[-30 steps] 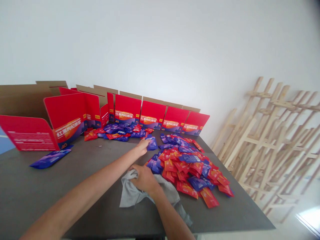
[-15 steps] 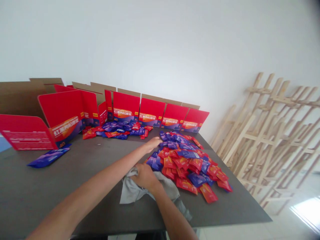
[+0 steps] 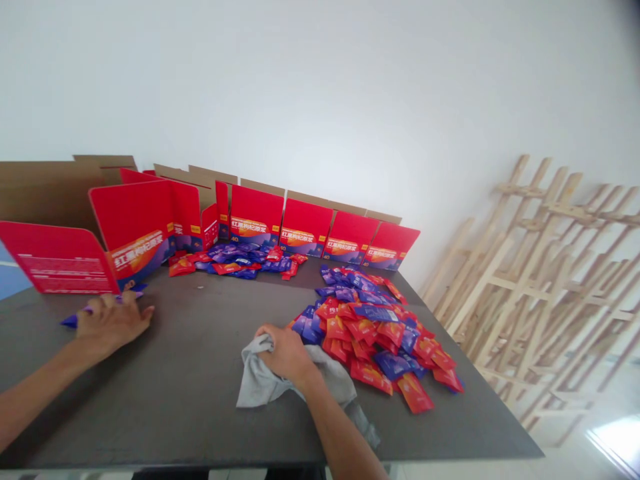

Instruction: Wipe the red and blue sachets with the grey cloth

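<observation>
A purple packet (image 3: 70, 321) lies at the left of a dark grey surface (image 3: 200, 347), its two ends showing from under the left hand (image 3: 116, 323). That hand is palm down with fingers bent across the packet; whether they grip it or only rest on it, I cannot tell. The right hand (image 3: 285, 350), near the middle of the surface, is closed around a bunched part of a grey cloth (image 3: 259, 383); the rest of the cloth spreads out beneath the wrist and forearm.

Just behind the packet stands a red box (image 3: 65, 263) with its top open. Bare brown cardboard shows inside, but its bottom is hidden, so its contents cannot be told. More red boxes (image 3: 255, 213) stand in a row along the back, brown flaps raised behind their printed red fronts, their insides also out of sight.

In front of that row lies a low heap of purple and red packets (image 3: 240, 257). A larger mixed pile (image 3: 370, 320) sits to the right of the cloth. Beyond the surface, wooden frames (image 3: 505, 281) lean by a white wall (image 3: 320, 87).
</observation>
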Motion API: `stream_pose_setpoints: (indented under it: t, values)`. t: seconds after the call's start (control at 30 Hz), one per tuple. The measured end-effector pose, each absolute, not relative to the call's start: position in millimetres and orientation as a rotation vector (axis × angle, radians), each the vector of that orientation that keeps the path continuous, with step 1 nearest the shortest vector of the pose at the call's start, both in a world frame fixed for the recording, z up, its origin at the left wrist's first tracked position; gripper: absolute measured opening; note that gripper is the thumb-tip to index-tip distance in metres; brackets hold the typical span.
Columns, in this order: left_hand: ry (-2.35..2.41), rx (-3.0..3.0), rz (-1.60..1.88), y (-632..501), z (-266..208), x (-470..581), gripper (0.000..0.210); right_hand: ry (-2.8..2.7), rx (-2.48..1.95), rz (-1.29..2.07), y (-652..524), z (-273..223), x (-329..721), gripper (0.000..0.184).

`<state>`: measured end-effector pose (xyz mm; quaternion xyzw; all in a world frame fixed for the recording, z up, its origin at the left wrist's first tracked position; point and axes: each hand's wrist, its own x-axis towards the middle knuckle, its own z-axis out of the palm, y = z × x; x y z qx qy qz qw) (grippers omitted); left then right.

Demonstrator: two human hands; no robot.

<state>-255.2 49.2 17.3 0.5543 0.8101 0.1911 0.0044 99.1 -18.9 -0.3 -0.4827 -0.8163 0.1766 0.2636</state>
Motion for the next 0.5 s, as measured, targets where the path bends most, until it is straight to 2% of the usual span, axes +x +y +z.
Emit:
stream_pose_setpoints:
  t: [0.23,0.37,0.5]
  values:
    - [2.431,1.379,1.151,47.8,9.5,-273.9,0.044,-2.198,-1.297,0.496,-19.5,1.8,99.6,0.022]
    - [2.319,1.398,1.102,36.8,12.7,-242.6,0.043,-2.202,-1.307,0.504,-20.1,2.2,99.3,0.023]
    - [1.988,1.445,1.103,27.8,13.2,-183.5,0.040,-2.124,-1.268,0.512,-21.8,3.8,97.5,0.029]
